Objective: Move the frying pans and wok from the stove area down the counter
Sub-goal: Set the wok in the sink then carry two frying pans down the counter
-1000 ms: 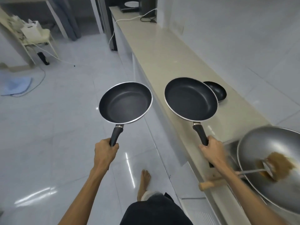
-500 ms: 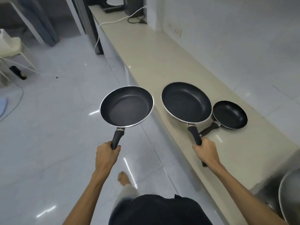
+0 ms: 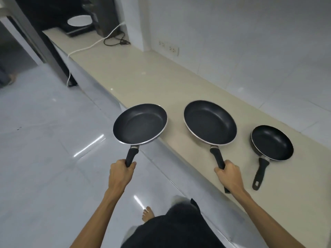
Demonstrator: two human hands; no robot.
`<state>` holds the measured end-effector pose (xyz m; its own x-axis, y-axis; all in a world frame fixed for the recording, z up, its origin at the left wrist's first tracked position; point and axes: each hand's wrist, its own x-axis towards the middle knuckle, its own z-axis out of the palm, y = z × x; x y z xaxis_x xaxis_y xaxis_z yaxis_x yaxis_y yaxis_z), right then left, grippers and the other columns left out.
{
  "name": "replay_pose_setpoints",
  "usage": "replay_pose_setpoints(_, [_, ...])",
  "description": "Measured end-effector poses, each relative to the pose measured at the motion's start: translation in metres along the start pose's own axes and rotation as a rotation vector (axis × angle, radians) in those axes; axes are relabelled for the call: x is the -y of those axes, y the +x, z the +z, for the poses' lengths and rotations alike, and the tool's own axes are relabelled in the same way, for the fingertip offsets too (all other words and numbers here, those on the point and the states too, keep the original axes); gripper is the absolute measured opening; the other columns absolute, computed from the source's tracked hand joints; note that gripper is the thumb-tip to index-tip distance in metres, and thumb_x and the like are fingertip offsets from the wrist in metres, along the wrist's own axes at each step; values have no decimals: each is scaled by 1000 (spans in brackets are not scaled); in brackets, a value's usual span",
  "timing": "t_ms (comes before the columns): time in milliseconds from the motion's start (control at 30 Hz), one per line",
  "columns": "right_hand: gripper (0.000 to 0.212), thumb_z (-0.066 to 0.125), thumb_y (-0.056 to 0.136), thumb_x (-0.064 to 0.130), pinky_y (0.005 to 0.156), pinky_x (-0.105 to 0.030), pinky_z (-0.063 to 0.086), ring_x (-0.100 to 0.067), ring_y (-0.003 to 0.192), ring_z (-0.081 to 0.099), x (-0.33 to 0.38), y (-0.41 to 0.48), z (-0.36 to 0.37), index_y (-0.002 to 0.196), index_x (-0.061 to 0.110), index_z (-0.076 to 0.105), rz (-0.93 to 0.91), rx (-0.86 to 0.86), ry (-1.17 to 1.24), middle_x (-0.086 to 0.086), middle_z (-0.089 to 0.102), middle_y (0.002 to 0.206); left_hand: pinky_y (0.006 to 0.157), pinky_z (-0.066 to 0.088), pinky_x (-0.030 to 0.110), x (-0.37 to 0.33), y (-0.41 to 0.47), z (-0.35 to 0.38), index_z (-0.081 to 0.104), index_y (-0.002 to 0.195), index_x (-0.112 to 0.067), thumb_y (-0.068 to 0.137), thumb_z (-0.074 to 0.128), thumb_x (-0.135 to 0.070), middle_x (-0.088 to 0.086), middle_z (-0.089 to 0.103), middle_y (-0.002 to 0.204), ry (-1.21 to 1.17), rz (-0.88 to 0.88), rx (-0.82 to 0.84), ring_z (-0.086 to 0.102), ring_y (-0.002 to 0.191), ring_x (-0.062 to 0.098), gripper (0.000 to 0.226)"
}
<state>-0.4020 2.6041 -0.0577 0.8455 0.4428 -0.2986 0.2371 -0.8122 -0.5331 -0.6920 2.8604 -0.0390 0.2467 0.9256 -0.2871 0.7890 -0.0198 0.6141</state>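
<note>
My left hand (image 3: 120,173) grips the black handle of a black non-stick frying pan (image 3: 140,123), held level over the floor with its far rim at the counter's front edge. My right hand (image 3: 228,173) grips the handle of a second, similar frying pan (image 3: 210,122), held above the beige counter (image 3: 152,77). A smaller black frying pan (image 3: 272,142) lies on the counter to the right, handle toward me, untouched. The wok is out of view.
At the counter's far end stand a dark appliance with a white plate (image 3: 79,20), a black box and a white cable (image 3: 93,44) trailing off the edge. A tiled wall (image 3: 250,42) runs behind. Glossy floor tiles lie left; my bare foot (image 3: 147,213) shows below.
I have walked along the counter with both pans in hand; the wok has dropped out of view on the right, and the small pan on the counter now lies fully uncovered beside the right-hand pan.
</note>
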Motion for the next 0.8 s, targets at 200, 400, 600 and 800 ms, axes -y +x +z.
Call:
replay_pose_setpoints(200, [16,68,85,16,47,-29,43,-21,58,61,40,33,28,87,6,56,87,-37,-42,-7,60,71,41,36,23,-17,90,-20,62,64,-3,87,64,-23,3,50,50,21,51,59,45,40,17,30])
replay_pose_setpoints(400, [17,66,85,15,42,-27,35,-19,52,56,72,81,56,81,6,52,141,-73,-56,-3,55,65,39,35,25,-48,183,-20,51,55,-10,83,60,-22,2,46,47,66,100,89,41,39,17,32])
replay_pose_setpoints(600, [21,67,86,14,40,-26,31,-17,46,52,95,128,73,80,7,48,167,-78,-64,-2,52,60,38,36,24,-75,258,-7,55,61,-11,92,59,-25,3,51,51,120,138,101,47,40,18,34])
replay_pose_setpoints(800, [25,68,87,14,40,-26,30,-17,45,48,110,162,81,78,9,46,200,-83,-44,-2,51,58,38,44,29,-105,313,2,59,72,-6,95,59,-25,6,54,56,117,141,113,50,43,20,29])
